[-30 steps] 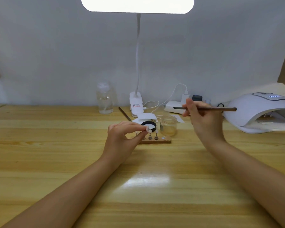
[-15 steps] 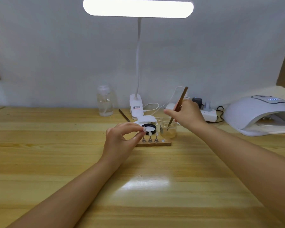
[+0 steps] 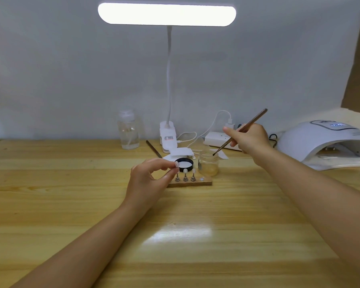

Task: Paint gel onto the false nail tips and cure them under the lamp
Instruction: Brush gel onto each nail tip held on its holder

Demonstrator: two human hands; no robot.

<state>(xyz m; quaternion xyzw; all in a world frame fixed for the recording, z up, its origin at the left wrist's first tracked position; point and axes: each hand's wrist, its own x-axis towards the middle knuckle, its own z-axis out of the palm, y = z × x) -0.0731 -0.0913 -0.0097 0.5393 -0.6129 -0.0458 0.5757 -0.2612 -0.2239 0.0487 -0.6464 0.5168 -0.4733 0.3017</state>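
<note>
Since a moment ago our right hand [image 3: 248, 138] lifts the brush [image 3: 240, 132] tip to the gel jar [image 3: 208, 164] rim, our left hand [image 3: 149, 179] pinching a nail tip [image 3: 177, 164] above the stand [image 3: 190, 181]; painting and curing under the lamp [image 3: 328, 142] seem left.

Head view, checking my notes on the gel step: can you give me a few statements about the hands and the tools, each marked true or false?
1. The right hand holds a brush whose tip is at the small glass jar. True.
2. The left hand lies flat on the table. False: it pinches a nail tip.
3. The black lid is on the jar. False: it lies beside it.
4. The curing lamp stands at the right. True.
</note>
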